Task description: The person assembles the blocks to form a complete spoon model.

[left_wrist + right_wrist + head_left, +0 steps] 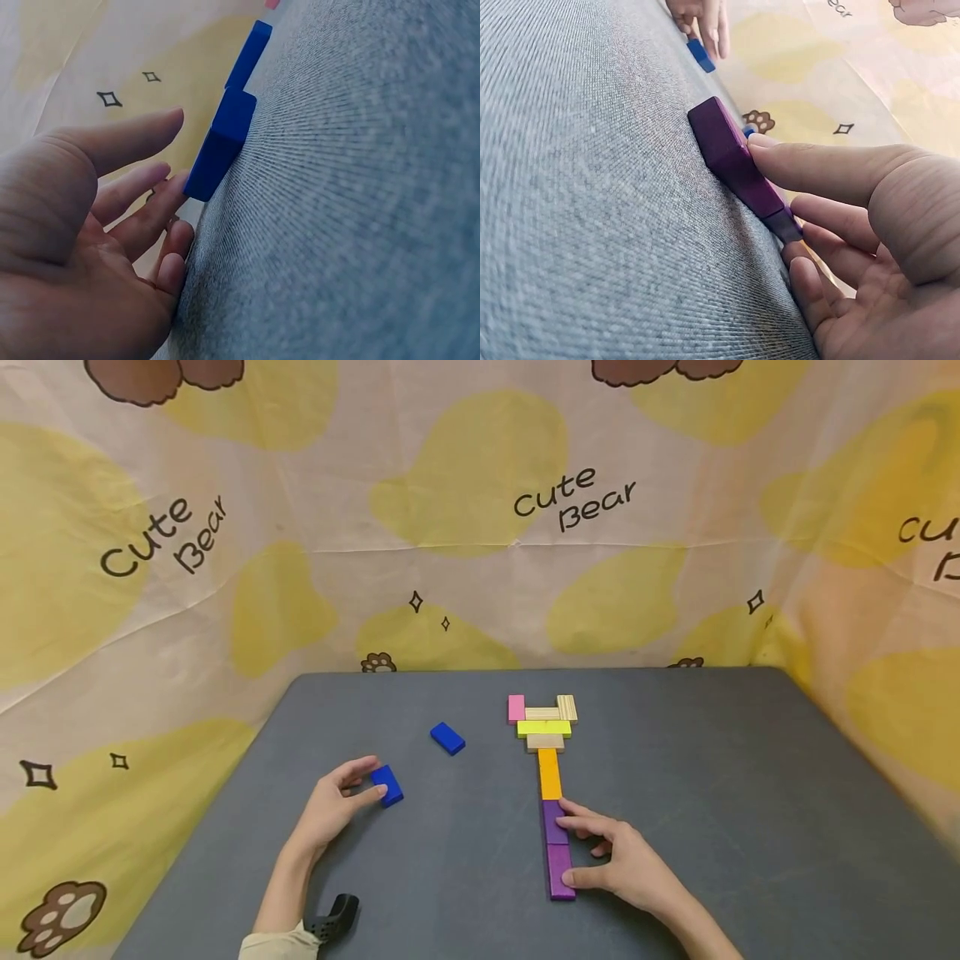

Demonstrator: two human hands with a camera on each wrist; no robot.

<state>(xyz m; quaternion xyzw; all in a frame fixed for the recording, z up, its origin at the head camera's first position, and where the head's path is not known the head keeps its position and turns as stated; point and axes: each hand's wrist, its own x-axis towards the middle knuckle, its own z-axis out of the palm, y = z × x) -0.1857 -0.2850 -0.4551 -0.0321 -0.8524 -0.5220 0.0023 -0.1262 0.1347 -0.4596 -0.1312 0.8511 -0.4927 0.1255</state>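
A line of blocks runs toward me on the grey table: an orange block [550, 774], then two purple blocks, the farther one [555, 823] and the nearer one [559, 870]. My right hand [626, 864] lies along their right side, thumb on the nearer purple block and fingertips at the farther one. In the right wrist view, the thumb [810, 169] touches the purple block's edge. My left hand [333, 802] is at a blue block [388, 786] on the left. In the left wrist view a fingertip meets that blue block [221, 146], while the thumb [142, 139] stands apart from it.
Beyond the left hand lies another blue block [447, 738]. At the line's far end are a tan block [545, 742], a yellow-green block [543, 727], a pink block [516, 708] and wooden blocks [567, 708]. A printed cloth [465, 468] hangs behind the table [712, 777].
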